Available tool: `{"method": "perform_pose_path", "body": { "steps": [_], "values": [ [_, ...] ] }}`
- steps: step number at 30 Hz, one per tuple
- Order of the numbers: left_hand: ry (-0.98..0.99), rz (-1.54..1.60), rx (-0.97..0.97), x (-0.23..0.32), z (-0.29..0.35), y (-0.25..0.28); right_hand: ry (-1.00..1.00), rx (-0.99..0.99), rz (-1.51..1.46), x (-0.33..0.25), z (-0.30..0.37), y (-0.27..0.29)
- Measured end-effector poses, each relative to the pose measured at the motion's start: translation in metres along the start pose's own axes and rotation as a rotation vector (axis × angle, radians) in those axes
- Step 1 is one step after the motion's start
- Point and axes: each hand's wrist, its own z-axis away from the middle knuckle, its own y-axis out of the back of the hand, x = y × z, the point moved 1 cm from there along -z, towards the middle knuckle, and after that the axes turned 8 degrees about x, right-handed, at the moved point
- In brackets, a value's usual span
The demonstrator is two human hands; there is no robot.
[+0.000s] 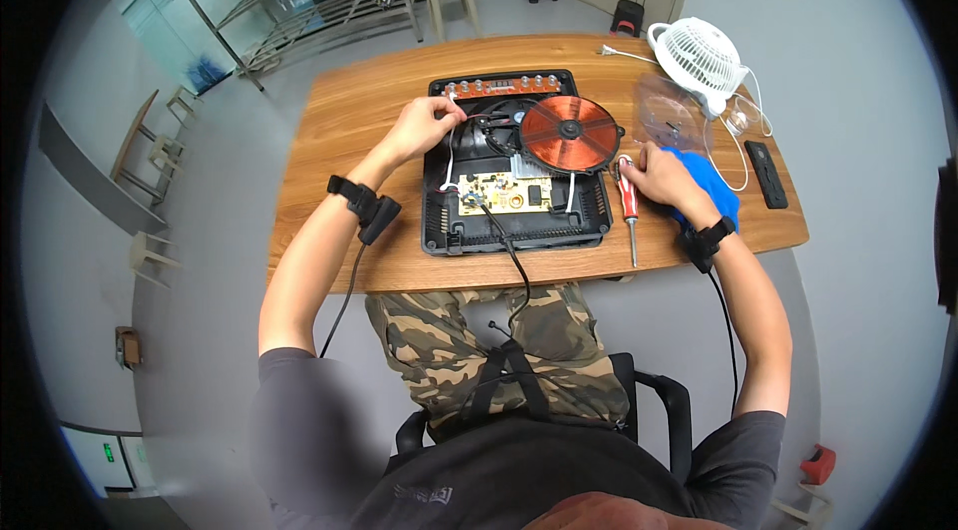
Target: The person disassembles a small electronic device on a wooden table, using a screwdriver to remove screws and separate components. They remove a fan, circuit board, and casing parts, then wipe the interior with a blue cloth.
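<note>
An opened induction cooker (436, 231) lies on the table in front of me. Its black base holds a round copper coil (544, 136), a yellowish circuit board (507, 197), a black fan (496, 128) and a strip-shaped control board (502, 87) along the far edge. My left hand (424, 128) is over the far left part, thumb and fingertips pinched at a thin wire (479, 116) beside the fan. A white cable (450, 156) runs just below those fingers. My right hand (664, 176) is closed at the handle of a red screwdriver (629, 199), whose shaft points toward me.
Blue cloth (711, 186) lies under and beside my right hand. Beyond it are a clear plastic tray (667, 111) with small parts, a white fan (699, 56) with its cord, and a black bar-shaped object (766, 174). A black cord (521, 270) hangs over the front edge.
</note>
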Motion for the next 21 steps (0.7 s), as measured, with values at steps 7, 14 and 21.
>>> {"method": "perform_pose_path", "body": {
  "steps": [7, 14, 21],
  "values": [
    [-0.005, 0.045, -0.042, -0.007, 0.026, 0.014, 0.019, -0.055, 0.063, -0.012, -0.005, -0.014],
    [0.035, 0.027, -0.063, -0.016, 0.046, 0.019, -0.039, 0.070, -0.007, -0.009, -0.011, 0.010],
    [-0.159, 0.030, -0.076, 0.036, 0.051, 0.027, 0.035, 0.264, -0.189, -0.031, -0.014, 0.119]
  ]
}}
